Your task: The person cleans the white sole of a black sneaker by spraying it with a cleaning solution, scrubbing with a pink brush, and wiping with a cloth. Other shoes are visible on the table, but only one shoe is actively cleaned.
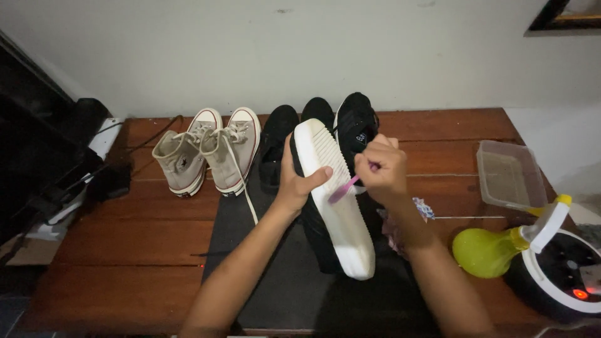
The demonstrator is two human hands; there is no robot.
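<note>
the left hand is closed around the edge of a black shoe, fingers wrapped over the side and thumb pressed on the white sole. the shoe is held tilted above the dark mat, sole turned up toward the camera, which exposes the ribbed tread to the other hand. the right hand is closed on a pink toothbrush, gripped near its rear end, with the bristle end touching the sole about mid-length. this grip lets the left hand brace the shoe against the brush pressure.

behind the held shoe, more black shoes stand toe-out near the wall, just beside a pair of cream high-top sneakers. on the wooden desk to the right sit a clear plastic tub and a yellow-green spray bottle, both within reach of the right hand. a crumpled cloth lies under the right forearm.
</note>
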